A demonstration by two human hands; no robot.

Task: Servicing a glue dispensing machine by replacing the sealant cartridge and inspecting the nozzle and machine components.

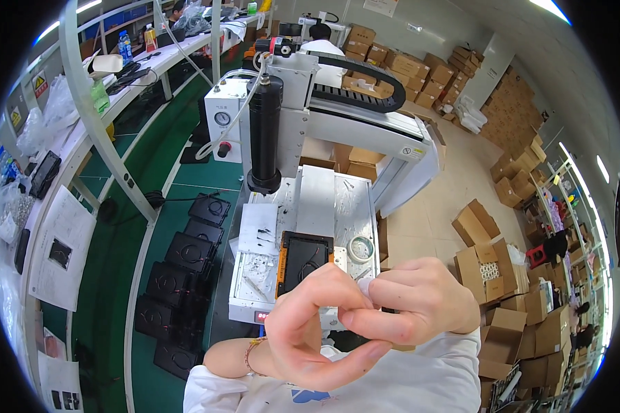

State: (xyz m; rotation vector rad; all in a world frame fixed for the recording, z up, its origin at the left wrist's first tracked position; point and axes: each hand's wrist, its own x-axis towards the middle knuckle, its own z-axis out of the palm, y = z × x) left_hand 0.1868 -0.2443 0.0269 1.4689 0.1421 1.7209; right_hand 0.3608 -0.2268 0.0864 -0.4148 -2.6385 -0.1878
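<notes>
My left hand (313, 327) and my right hand (420, 303) meet in front of my chest, above the near edge of a machine bed. The fingers of both are curled, the tips close together. A small whitish piece (365, 289) shows between the fingertips; what it is I cannot make out. Just beyond my hands, a black rectangular housing (307, 251) with a thin dark wire lies in an orange-edged fixture (281, 267). My left hand hides its near end. To its right a roll of tape (360, 249) lies flat on the bed.
A black cylinder (264, 134) on the machine's gantry hangs over the bed. Small black parts rest on a white foam pad (258, 226). Several black housings (189, 251) with wires stand in rows to the left. An open cardboard box (488, 265) is at right.
</notes>
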